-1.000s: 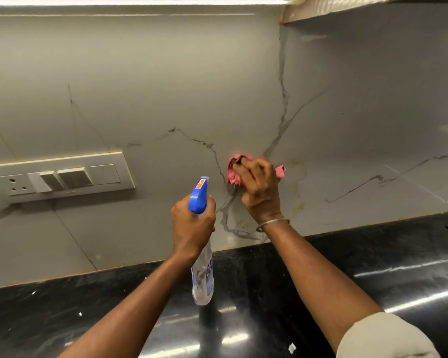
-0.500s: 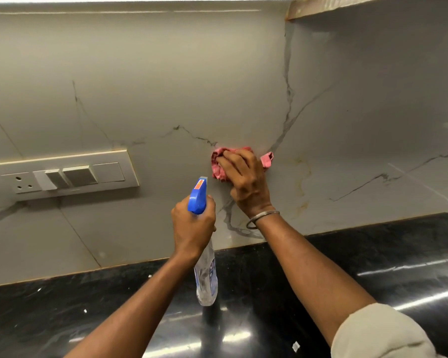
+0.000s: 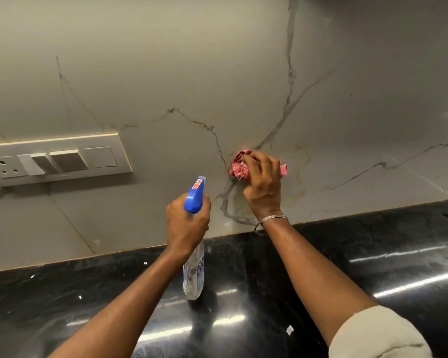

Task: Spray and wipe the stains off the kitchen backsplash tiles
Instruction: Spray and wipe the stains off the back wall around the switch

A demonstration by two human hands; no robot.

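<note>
My right hand presses a crumpled pink cloth flat against the grey marble-look backsplash, where dark veins meet. Brownish-yellow stains streak the tile just right of the cloth. My left hand grips a clear spray bottle around its neck, upright, below and left of the cloth. Its blue trigger head points up toward the wall. The bottle hangs just above the black counter.
A white switch and socket plate is mounted on the wall at the left. A glossy black stone counter runs along the bottom of the wall, with small white specks on it.
My right hand moved the pink cloth left and up along the tile, then back right and slightly down. The view has tilted down. My left hand holds the bottle in the same place.
</note>
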